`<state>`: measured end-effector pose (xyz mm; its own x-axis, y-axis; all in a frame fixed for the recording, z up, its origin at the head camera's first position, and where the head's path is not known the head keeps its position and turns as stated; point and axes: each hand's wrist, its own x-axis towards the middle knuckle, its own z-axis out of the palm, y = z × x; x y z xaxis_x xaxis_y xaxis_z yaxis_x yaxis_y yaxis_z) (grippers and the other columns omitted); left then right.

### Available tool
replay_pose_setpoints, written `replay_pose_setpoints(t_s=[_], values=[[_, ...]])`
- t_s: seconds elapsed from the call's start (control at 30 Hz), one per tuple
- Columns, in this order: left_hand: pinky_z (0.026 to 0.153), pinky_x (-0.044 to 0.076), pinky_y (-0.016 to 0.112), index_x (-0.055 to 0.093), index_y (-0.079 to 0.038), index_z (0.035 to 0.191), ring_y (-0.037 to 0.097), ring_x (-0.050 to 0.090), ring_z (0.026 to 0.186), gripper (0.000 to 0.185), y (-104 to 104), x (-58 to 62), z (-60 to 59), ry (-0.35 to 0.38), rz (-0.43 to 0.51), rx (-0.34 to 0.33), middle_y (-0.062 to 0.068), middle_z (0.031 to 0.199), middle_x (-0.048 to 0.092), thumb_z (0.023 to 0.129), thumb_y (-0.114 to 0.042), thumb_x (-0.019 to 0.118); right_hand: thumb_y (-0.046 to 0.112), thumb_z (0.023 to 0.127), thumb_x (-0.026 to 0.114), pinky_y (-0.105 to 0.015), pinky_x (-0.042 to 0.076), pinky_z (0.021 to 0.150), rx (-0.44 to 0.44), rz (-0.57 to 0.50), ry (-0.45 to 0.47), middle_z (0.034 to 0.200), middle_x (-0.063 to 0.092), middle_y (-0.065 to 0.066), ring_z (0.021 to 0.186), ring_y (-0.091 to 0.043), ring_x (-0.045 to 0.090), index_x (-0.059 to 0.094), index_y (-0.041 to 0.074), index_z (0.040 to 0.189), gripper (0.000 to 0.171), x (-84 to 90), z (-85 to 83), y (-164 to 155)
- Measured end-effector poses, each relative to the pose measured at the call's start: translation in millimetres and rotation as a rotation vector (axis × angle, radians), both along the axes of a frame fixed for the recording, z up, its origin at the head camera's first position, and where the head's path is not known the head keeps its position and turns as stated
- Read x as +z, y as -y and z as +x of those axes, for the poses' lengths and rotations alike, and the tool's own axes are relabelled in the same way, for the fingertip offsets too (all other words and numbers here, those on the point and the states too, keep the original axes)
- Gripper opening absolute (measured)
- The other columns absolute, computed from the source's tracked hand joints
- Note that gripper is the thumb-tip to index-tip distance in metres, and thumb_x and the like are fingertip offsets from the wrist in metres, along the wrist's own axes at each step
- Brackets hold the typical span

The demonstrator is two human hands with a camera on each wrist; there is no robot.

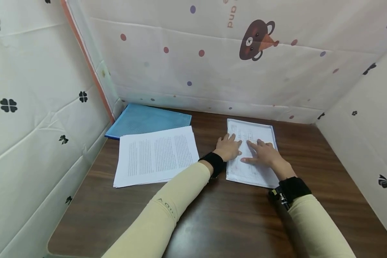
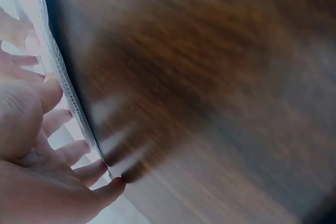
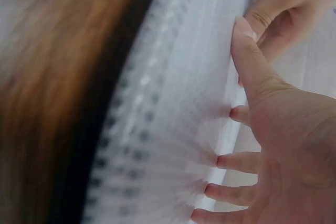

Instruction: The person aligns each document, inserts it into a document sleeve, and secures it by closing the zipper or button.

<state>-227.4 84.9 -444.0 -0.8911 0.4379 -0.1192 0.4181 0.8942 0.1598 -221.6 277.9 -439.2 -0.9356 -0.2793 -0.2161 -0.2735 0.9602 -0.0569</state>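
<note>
A white mesh-edged document pouch (image 1: pixel 242 172) with printed paper showing through lies flat on the brown table. My left hand (image 1: pixel 228 147) rests on its left edge, fingers spread and pointing to the right. On the pouch's middle and right part lies my right hand (image 1: pixel 266 156), its fingers extended toward the left hand. In the left wrist view, the left fingertips touch along the pouch's textured border (image 2: pixel 68 85). The right wrist view shows the straight fingers of the right hand (image 3: pixel 286 156) touching the pouch surface, the left hand (image 3: pixel 299 9) close beyond its thumb.
Left of the pouch lies a stack of printed sheets (image 1: pixel 158 157), partly overlapping a blue mesh folder (image 1: pixel 148 120) behind it. Patterned white cloth (image 1: pixel 180 64) walls off the back and both sides of the wooden table (image 1: pixel 238 222).
</note>
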Motion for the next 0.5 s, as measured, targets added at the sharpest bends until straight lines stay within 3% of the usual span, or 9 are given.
replay_pose_setpoints(t_s=[0.27, 0.5], values=[[0.127, 0.021, 0.052, 0.033, -0.028, 0.168, 0.031, 0.014, 0.163, 0.061, -2.7, -1.1, 1.4, 0.007, 0.009, -0.044, 0.007, 0.177, 0.018, 0.112, -0.050, 0.044, 0.078, 0.090, 0.065, -0.080, 0.035, 0.106, -0.050, 0.008, 0.010, 0.165, 0.025, -0.038, 0.144, -0.067, 0.028, 0.032, 0.013, 0.167, 0.107, 3.0, 1.6, -5.2], [0.128, 0.020, 0.052, 0.031, -0.029, 0.169, 0.031, 0.012, 0.163, 0.060, 2.3, -8.6, 2.9, -0.016, 0.005, -0.051, 0.007, 0.177, 0.017, 0.113, -0.051, 0.041, 0.079, 0.090, 0.064, -0.078, 0.035, 0.108, -0.062, -0.007, -0.013, 0.167, 0.022, -0.035, 0.147, -0.065, 0.026, 0.031, 0.015, 0.168, 0.106, -6.0, 3.7, -4.2]])
